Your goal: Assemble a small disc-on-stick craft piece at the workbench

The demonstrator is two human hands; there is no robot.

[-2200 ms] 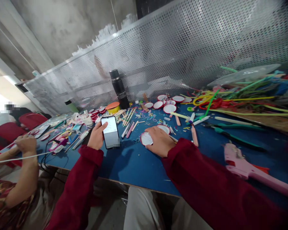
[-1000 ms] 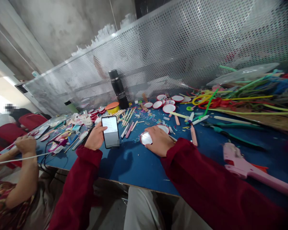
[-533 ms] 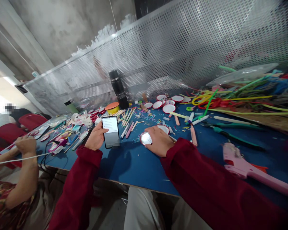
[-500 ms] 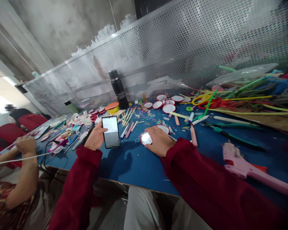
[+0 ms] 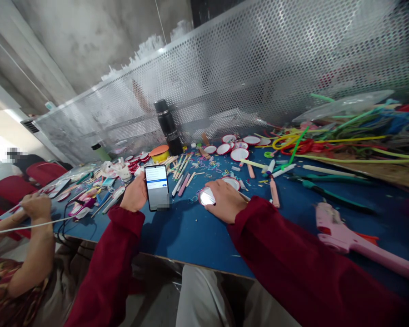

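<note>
Trousers (image 5: 202,295) in pale cloth sit nearest, and over them go the maroon sleeves (image 5: 293,259), stretching across the blue counter (image 5: 187,238)! Pink glue gun (image 5: 339,238) lying on the right, teal-handled pliers (image 5: 337,197) just beyond it. Now the hands: left grip (image 5: 134,193) clasps a phone (image 5: 157,188) by its edge, screen lit; right grip (image 5: 226,200) has its fingers around a shiny red-rimmed disc (image 5: 207,196), low at the counter's middle. Further back, more round discs (image 5: 239,154) cluster, a black bottle (image 5: 169,127) stands to their left, and behind everything, perforated metal panel (image 5: 259,68)!
</note>
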